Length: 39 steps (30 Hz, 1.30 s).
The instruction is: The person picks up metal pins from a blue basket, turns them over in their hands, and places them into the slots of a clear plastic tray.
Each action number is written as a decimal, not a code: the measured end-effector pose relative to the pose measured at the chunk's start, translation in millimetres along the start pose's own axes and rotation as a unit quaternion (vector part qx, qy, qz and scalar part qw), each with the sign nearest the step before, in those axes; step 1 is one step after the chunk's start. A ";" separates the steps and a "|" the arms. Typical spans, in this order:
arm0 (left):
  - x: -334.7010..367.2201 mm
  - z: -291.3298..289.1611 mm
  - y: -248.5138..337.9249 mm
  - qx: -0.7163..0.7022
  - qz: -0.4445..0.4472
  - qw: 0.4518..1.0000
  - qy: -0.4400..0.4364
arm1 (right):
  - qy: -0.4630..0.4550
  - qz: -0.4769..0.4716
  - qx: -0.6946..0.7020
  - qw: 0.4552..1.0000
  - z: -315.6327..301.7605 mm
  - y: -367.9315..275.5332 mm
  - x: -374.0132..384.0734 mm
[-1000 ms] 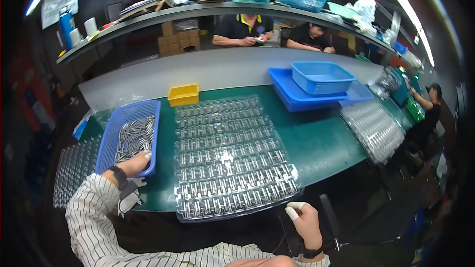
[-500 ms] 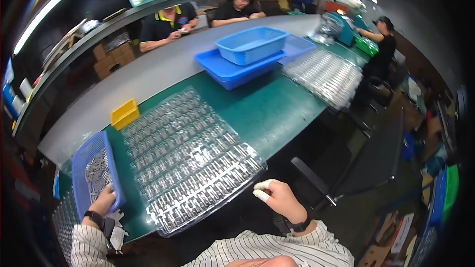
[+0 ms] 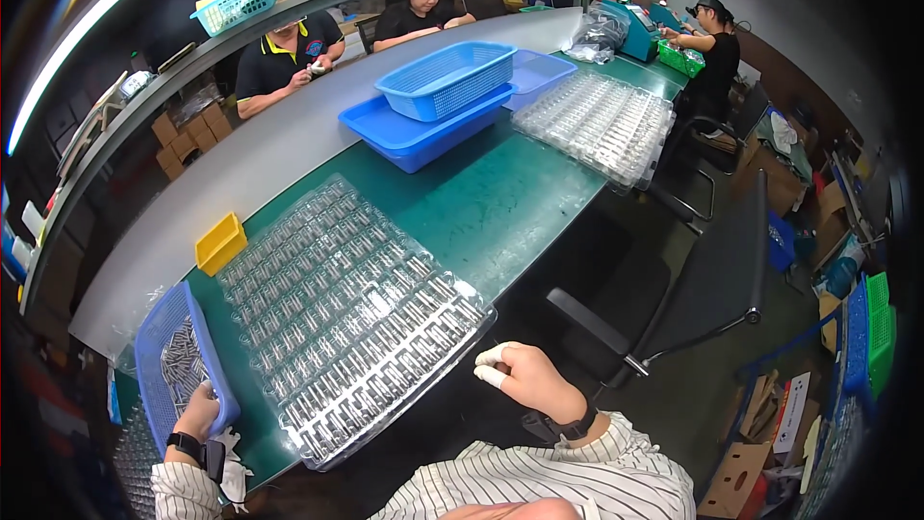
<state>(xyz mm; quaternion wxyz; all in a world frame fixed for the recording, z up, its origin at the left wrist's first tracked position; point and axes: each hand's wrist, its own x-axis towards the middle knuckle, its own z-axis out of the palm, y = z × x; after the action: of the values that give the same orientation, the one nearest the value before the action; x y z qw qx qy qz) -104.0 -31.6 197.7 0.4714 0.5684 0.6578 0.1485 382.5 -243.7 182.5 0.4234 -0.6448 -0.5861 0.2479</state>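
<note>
My left hand (image 3: 199,411) reaches over the near rim of a blue plastic basket (image 3: 223,404), its bent fingers among small metal pins (image 3: 183,358). Its fingers are closed together; what lies between them is hidden. Right of the basket lies a clear plastic blister tray (image 3: 351,313) with rows of pockets. Shiny pins fill the rows nearest me; the far rows look different, and I cannot tell what they hold. My right hand (image 3: 529,380), with white covers on its fingertips, hovers just off the tray's near right corner. Thumb and finger are pinched; anything between them is too small to make out.
A yellow bin (image 3: 220,244) stands behind the blister tray. Blue baskets (image 3: 445,82) are stacked farther back, with more filled clear trays (image 3: 602,125) to their right. A black chair (image 3: 693,279) stands on the right. Co-workers (image 3: 289,58) sit beyond the partition.
The view has shifted, so the table things sit lower and more to the left. My left hand stays at the basket and my right hand stays near the tray's corner.
</note>
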 end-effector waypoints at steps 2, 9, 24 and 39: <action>-4.4 -1.9 -1.5 0.017 0.007 1.000 0.002 | 0.000 -0.003 0.001 1.000 -0.5 -4.7 -4.7; -15.5 -15.3 -20.2 0.071 0.060 0.994 0.050 | -0.006 -0.006 -0.006 1.000 0.4 -26.7 -25.9; 52.4 5.9 -113.8 -0.083 0.018 0.993 0.087 | 0.061 0.171 0.088 0.979 25.5 63.8 -58.9; 34.2 8.5 -155.7 -0.098 0.060 0.987 0.115 | 0.129 0.180 -0.007 0.975 63.8 29.1 -140.5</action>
<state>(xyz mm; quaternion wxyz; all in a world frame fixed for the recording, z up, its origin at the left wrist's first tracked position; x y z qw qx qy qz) -188.8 -52.3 64.0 0.4366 0.5374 0.6540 0.3047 319.5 -361.8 100.3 0.4392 -0.7692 -0.4026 0.2312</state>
